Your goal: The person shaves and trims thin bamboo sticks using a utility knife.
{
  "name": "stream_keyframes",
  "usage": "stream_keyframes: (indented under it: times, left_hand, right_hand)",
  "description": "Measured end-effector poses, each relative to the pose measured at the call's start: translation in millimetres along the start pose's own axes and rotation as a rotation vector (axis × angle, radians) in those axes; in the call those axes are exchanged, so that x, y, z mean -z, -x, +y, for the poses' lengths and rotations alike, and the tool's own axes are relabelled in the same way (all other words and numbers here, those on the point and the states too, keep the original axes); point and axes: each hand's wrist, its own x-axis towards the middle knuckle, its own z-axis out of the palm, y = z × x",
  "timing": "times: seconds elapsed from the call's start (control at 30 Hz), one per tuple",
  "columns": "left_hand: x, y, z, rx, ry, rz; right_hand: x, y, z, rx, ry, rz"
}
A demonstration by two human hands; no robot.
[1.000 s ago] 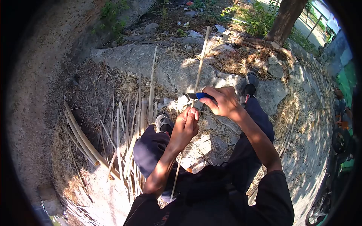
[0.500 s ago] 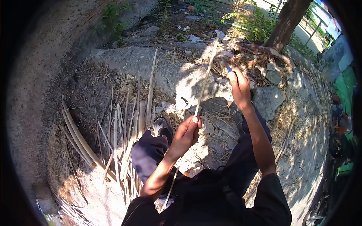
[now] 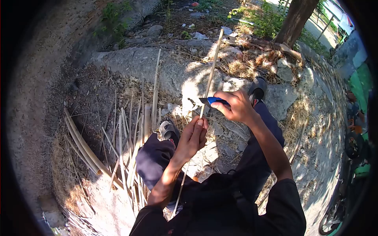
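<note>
A long, pale bamboo strip [image 3: 214, 65] slants upward from my left hand [image 3: 191, 138], which is closed around it. Its lower end runs down past my left forearm toward my lap. My right hand [image 3: 236, 105] grips a blue-handled utility knife [image 3: 215, 100]. The dark blade lies across the strip a short way above my left thumb, and looks to be touching it.
Several split bamboo strips [image 3: 122, 157] lie beside my left leg. Thicker curved bamboo pieces [image 3: 80, 141] rest further left. A rough stone ledge [image 3: 141, 65] crosses in front of my feet. A tree trunk [image 3: 295, 23] rises at the upper right.
My right hand has come down and left, bringing the knife from beside the strip onto it. The left hand stays closed on the strip, nearly in place.
</note>
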Motion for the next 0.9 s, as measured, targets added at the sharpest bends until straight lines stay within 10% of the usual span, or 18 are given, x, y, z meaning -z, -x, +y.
stream_keyframes:
  times: [0.9]
  left_hand:
    - [29.8, 81.2, 3.0, 0.068, -0.094, 0.080]
  right_hand:
    - [-28.3, -48.4, 49.4, -0.063, 0.071, 0.216]
